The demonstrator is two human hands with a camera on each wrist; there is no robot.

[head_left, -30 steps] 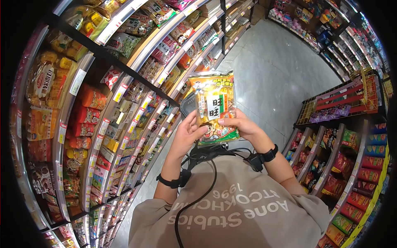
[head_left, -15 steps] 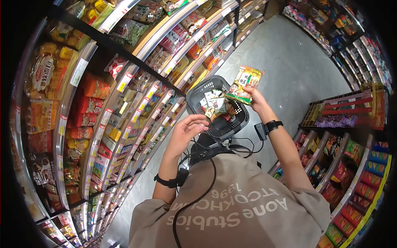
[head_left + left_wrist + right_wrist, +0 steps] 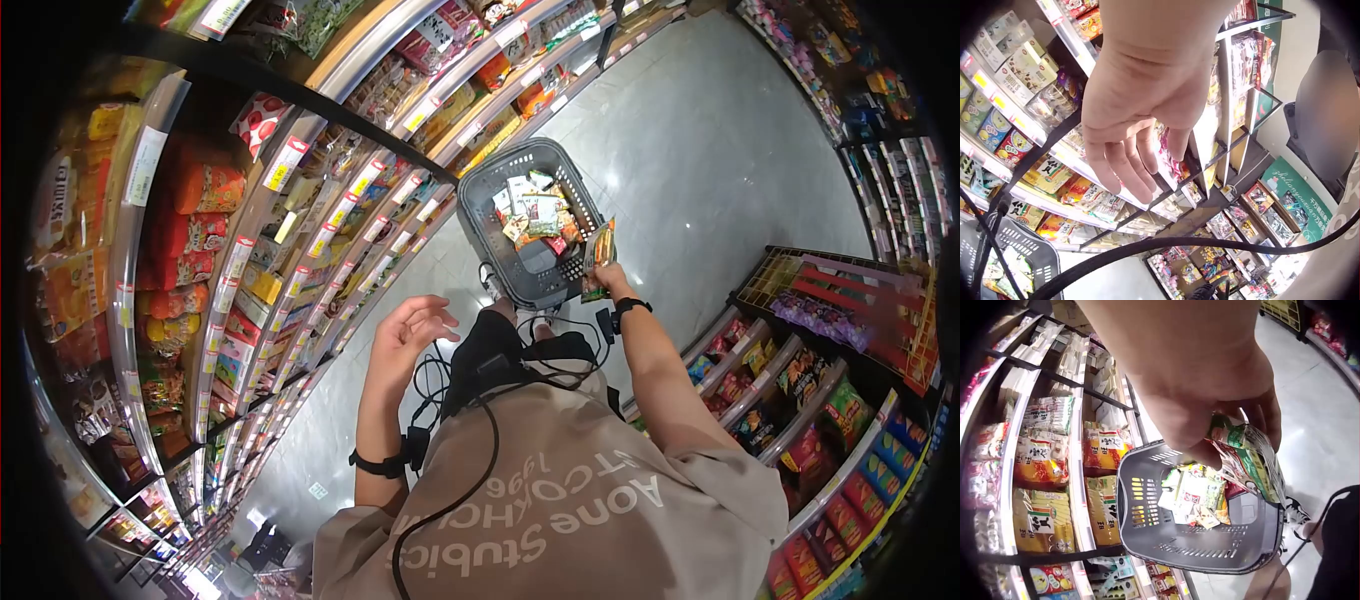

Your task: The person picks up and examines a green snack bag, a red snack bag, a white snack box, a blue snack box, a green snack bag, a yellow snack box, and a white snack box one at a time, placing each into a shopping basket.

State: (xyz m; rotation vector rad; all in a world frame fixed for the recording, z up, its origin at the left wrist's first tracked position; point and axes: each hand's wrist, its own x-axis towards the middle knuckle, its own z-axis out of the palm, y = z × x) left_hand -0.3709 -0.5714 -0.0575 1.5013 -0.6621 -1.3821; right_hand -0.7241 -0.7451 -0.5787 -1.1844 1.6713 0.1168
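My right hand [image 3: 610, 275] grips a snack bag [image 3: 599, 250], which hangs nearly edge-on at the right rim of a grey shopping basket [image 3: 476, 220]. In the right wrist view the same bag [image 3: 1249, 459], green and clear plastic, shows between thumb and fingers, overlapping the basket's rim. Several small snack packets [image 3: 540, 214], white, green and orange, lie inside the basket on the floor. My left hand [image 3: 412, 328] hovers left of my body with loosely bent fingers and holds nothing. The left wrist view shows this hand [image 3: 1144, 112] in front of the shelves.
Shelves of packaged snacks [image 3: 200, 235] run along the left, close to the basket. A low rack of bagged snacks [image 3: 800, 375] and a yellow wire display [image 3: 780, 262] stand at the right. Black cables [image 3: 560, 345] loop in front of my waist. Grey tiled floor [image 3: 690, 150] stretches ahead.
The bag first lay between both hands; my left hand let go and drew back left. My right hand carried it down to the right side of the basket, turning it edge-on.
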